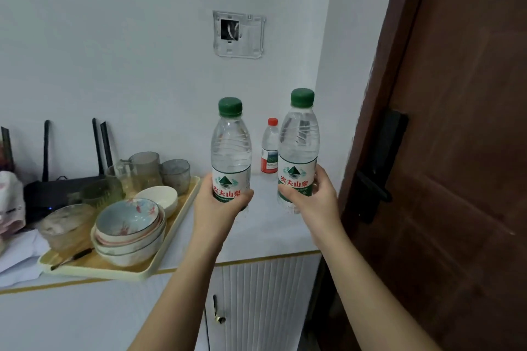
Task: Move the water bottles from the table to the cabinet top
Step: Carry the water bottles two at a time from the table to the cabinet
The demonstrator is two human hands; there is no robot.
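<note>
Two clear water bottles with green caps are held upright over the white cabinet top [265, 225]. My left hand [218, 205] grips the lower part of the left bottle [231, 151]. My right hand [313, 199] grips the lower part of the right bottle [299, 145]. Whether their bases touch the surface is hidden by my hands. A smaller bottle with a red cap and red label [270, 147] stands on the cabinet top in the back corner between them.
A yellow tray [182, 216] on the left holds stacked bowls [129, 229] and several glasses [145, 167]. A black router [54, 191] with antennas stands behind it. A brown door [456, 151] with a black handle is close on the right. Cabinet doors lie below.
</note>
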